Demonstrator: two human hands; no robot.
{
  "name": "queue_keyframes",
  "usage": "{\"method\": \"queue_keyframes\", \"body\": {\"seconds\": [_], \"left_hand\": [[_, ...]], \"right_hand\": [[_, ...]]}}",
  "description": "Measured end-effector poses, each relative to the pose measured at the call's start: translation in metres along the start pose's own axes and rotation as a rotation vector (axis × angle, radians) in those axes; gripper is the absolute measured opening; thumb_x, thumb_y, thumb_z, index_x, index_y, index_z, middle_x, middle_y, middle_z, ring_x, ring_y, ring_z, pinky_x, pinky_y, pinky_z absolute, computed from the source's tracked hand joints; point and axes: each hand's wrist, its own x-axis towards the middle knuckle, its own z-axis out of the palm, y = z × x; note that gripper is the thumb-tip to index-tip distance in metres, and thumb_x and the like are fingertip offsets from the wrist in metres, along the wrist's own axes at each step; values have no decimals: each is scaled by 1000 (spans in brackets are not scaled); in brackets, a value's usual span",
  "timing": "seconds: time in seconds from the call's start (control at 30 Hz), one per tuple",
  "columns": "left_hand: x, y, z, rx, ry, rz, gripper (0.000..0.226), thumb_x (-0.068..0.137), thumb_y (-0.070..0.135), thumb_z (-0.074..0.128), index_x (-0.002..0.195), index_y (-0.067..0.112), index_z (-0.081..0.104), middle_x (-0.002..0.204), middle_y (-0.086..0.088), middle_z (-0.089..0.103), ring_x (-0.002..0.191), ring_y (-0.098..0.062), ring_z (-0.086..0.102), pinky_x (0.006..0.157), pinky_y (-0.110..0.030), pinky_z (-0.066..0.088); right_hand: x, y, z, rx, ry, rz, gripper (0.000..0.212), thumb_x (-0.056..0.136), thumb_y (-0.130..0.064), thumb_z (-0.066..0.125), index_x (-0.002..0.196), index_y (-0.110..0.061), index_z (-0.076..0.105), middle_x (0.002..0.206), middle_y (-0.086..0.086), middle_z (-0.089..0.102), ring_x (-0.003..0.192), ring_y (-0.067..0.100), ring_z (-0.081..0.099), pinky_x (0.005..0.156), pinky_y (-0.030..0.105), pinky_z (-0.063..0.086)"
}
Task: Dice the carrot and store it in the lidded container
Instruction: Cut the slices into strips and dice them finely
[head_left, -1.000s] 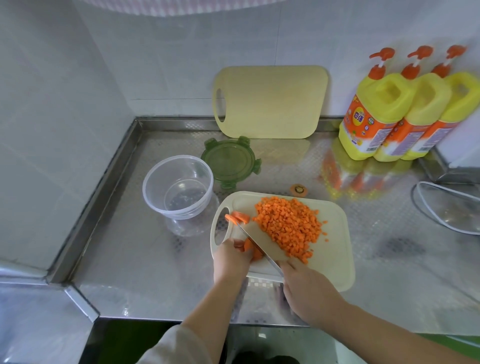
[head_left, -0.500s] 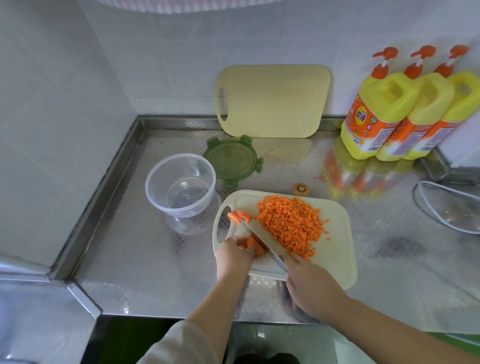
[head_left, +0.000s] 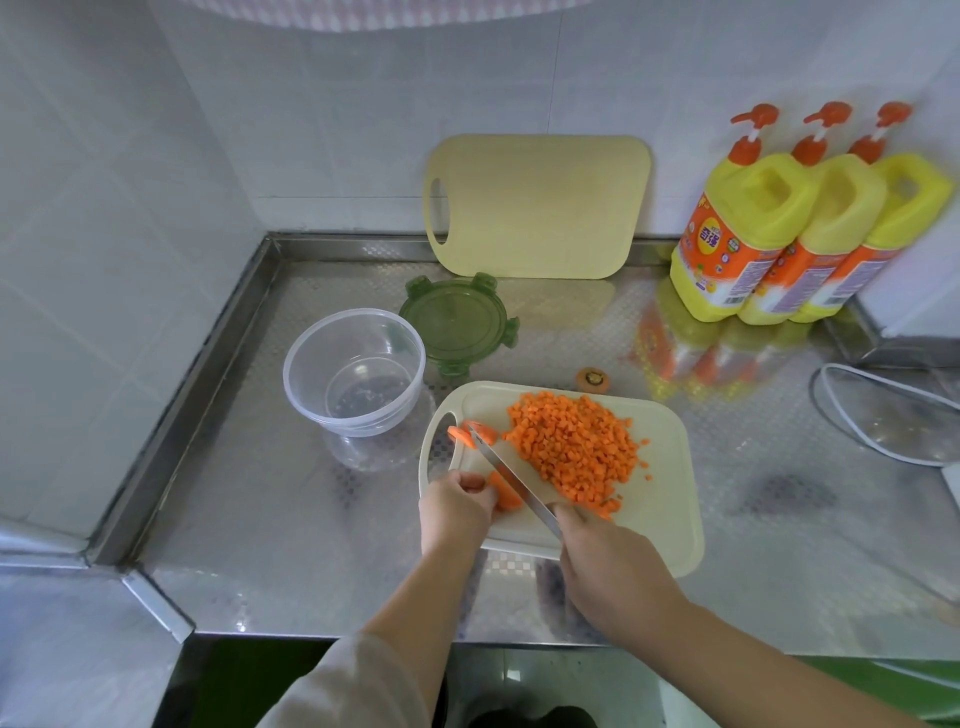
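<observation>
A white cutting board lies on the steel counter with a heap of diced carrot on it. My left hand pinches a carrot piece at the board's near left. My right hand grips a knife, whose blade runs up-left beside that piece, its tip between carrot slices near the board's handle hole. A clear round container stands left of the board. Its green lid lies flat behind it.
A carrot end lies just behind the board. A yellow cutting board leans on the back wall. Three yellow pump bottles stand at the back right. A white cable loops at right. Tiled walls close the left and back.
The knife blade has shifted slightly against the carrot piece held by my left hand. Both hands stay in nearly the same place.
</observation>
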Motion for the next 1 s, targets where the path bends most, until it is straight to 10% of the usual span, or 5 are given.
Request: {"method": "queue_keyframes", "body": {"seconds": [0.8,1.0], "left_hand": [[12,-5,3,-41,-49,-39,7,82,12,69,88,10,65,81,-5,73,75,-18,70,75,-31,57],[11,-2,1,-52,-45,-39,9,84,10,66,81,14,58,69,2,67,60,-10,63,56,-19,48]], "right_hand": [[5,-12,-2,-155,-145,24,44,90,2,41,130,-12,32,110,4,58,85,25,60,44,24,19],[13,-6,7,-136,-146,6,33,95,-9,39,128,-13,36,110,3,61,92,23,64,61,29,38]]}}
